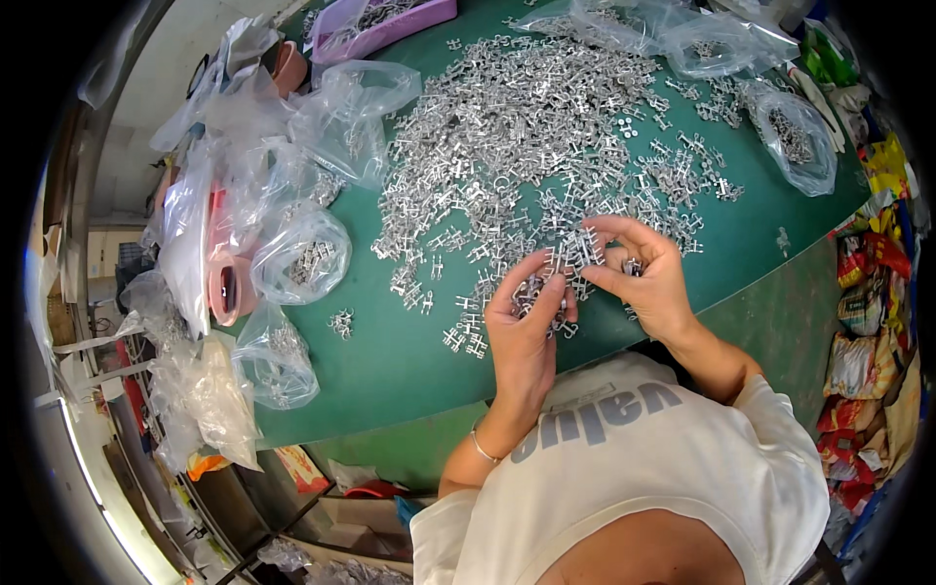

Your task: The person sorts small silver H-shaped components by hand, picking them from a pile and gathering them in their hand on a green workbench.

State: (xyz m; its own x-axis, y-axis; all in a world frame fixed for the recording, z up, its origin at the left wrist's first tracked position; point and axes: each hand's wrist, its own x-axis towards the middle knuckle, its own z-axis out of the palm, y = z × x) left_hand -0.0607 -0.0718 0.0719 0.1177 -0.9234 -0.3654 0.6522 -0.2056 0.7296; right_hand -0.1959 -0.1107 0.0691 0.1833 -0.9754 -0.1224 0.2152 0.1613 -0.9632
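Note:
A large heap of small silver metal pieces (517,127) with hooked, branching shapes spreads over the green table (380,375). At its near edge, my left hand (522,341) is closed around several of these pieces, its thumb and forefinger pinching toward the right hand. My right hand (655,288) grips a short row of the same metal pieces (577,249) between thumb and forefinger, and more pieces show within its curled fingers. Both hands meet at this row, just above the table. Exactly how the pieces link together is too small to make out.
Clear plastic bags with metal pieces (304,255) stand along the left side, beside a pink tape dispenser (231,288). A purple tray (390,27) sits at the far edge. Another filled bag (795,136) lies at the right. Colourful packages (863,312) are stacked beyond the table's right edge.

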